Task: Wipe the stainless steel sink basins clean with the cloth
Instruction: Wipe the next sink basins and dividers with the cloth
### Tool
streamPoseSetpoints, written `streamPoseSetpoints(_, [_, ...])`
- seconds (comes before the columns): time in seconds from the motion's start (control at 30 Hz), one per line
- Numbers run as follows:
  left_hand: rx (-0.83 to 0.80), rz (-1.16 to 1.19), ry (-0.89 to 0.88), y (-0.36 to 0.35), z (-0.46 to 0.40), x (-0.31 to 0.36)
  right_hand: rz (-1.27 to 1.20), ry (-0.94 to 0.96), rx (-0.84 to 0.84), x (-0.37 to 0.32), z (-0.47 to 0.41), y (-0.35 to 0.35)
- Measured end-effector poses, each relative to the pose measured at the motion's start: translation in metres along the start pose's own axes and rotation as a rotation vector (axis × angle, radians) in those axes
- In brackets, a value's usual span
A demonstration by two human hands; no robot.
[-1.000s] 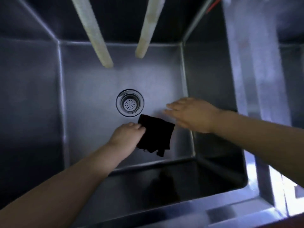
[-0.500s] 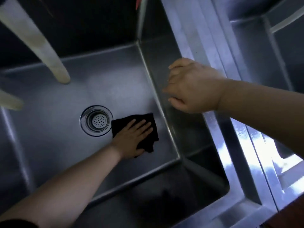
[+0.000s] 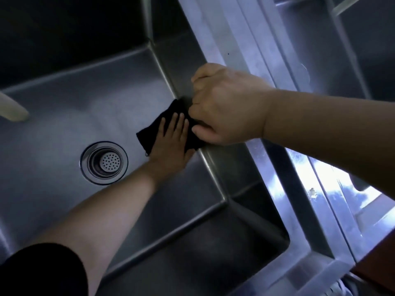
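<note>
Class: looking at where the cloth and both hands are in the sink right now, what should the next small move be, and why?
Probably slide the black cloth along the floor's right edge toward the near corner. The left hand presses it flat beside the right wall, past the drain; the right hand hovers above, fingers curled.

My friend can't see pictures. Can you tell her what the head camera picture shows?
A person's left hand presses a black cloth flat on the floor of a steel sink basin, next to its right wall. The round drain sits to the cloth's left. The right hand, fingers curled, is higher up by the basin's right wall.
</note>
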State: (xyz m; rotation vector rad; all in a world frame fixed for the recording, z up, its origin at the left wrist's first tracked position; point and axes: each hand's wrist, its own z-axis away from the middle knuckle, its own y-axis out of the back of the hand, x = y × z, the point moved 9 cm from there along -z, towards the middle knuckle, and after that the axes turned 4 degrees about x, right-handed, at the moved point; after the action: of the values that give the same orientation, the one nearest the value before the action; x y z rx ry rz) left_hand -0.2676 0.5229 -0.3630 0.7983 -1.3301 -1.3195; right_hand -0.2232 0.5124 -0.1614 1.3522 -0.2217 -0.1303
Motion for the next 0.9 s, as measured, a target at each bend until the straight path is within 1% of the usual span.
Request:
streamPoseSetpoints(0.1, [-0.069,-0.013,-0.195,-0.019,0.041,0.052,0.01,-0.009,0.006,0.002,0.0,-0.002])
streamPoseSetpoints(0.27, [-0.172,0.126,-0.539,-0.037,0.106,0.113,0.028,-0.025,0.003,0.002,-0.001,0.0])
streamPoseSetpoints(0.37, [-0.245,0.215,-0.633,-0.036,0.12,0.127,0.053,-0.01,-0.014,0.0,-0.001,0.001])
streamPoseSetpoints(0.47, [-0.262,0.252,-0.639,-0.036,0.125,0.123,0.088,0.019,-0.007,-0.002,0.0,0.004])
streamPoseSetpoints(0.57, [-0.308,0.22,-0.684,-0.033,0.148,0.109,0.114,0.039,0.008,-0.007,0.0,0.011])
streamPoseSetpoints(0.67, [-0.305,0.099,-0.667,-0.038,0.187,0.072,0.097,0.056,0.001,-0.014,-0.001,0.022])
streamPoseSetpoints(0.73, [-0.304,0.075,-0.649,-0.036,0.218,0.042,0.133,0.071,-0.042,-0.019,-0.002,0.021])
streamPoseSetpoints(0.8, [-0.278,0.062,-0.613,-0.034,0.25,0.011,0.164,0.032,-0.078,-0.025,-0.008,0.02])
streamPoseSetpoints(0.9, [-0.258,0.019,-0.558,-0.032,0.296,-0.031,0.069,0.002,0.004,-0.047,-0.021,0.022])
